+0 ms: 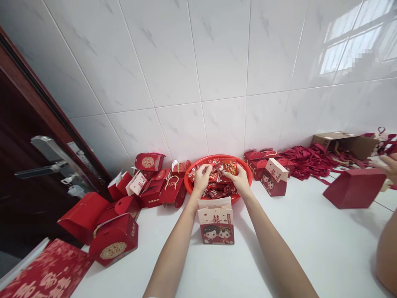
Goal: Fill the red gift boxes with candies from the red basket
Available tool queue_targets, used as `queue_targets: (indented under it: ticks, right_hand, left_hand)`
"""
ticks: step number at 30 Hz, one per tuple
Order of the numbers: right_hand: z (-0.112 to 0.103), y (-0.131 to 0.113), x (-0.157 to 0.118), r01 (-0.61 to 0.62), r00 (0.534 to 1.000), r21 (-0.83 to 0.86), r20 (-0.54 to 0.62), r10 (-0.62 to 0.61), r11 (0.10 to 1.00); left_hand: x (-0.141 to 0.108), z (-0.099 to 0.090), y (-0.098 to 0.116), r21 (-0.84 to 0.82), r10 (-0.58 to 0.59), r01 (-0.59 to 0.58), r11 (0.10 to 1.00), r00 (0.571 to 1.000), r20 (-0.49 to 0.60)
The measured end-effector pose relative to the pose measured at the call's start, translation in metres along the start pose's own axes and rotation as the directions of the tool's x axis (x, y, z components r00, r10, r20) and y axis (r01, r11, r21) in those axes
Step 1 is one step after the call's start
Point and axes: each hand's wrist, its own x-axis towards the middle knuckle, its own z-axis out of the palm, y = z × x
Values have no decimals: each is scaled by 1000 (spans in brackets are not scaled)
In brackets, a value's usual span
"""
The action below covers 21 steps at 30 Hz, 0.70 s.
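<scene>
Both hands reach into a round red plastic basin (pixel 249 183) filled with small wrapped candies (pixel 217 191). My left hand (pixel 202 179) is over the basin's left side, fingers curled in a pinch; whatever lies between the fingertips is hidden. On the right side, my right hand (pixel 240 180) has its thumb and fingers around a shiny red candy packet (pixel 230 167). Between my forearms, in front of the basin, an upright red and cream gift box (pixel 216 227) with two cartoon figures stands on the white table (pixel 226 269). Its cream top flaps stick up.
Red gift boxes (pixel 114 244) crowd the left, near a door handle (pixel 52 161). Right of the basin are another cartoon box (pixel 274 178), a heap of dark red ribbons (pixel 307 161) and a cardboard box (pixel 350 145). Another person's hand (pixel 390 167) is beside a red box (pixel 355 188).
</scene>
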Motion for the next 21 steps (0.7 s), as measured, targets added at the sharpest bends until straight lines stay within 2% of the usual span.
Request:
queue_targets:
  ticks: [2,5,8,12,14,18,21]
  right_hand:
    - [0,2,1,-2,999,6,-44,2,1000]
    - [0,3,2,-9,998,19,-69,10,1000]
    - [-1,5,2,-15,997,42,-71,17,999]
    - [-1,8,3,-29,996,46,-78,33,999]
    - [-2,8,4,-25,996,37,-79,28,999]
    - [-2,8,4,-19,997,3,-74,19,1000]
    - [-2,8,4,-4,998,-17,-70,3,1000]
  left_hand:
    - [1,-3,-1,-19,-67,65,998,989,-133]
    - [2,-11,-2,35,-106,122,992,947,-303]
    - [3,-17,-4,112,-95,156,981,902,-422]
    - [5,-20,-8,278,-19,206,938,833,-552]
    - [5,-18,-10,382,-6,250,890,843,-538]
    - [1,-8,-12,620,-51,277,734,933,-356]
    - [-2,-5,-9,735,-122,273,620,959,-254]
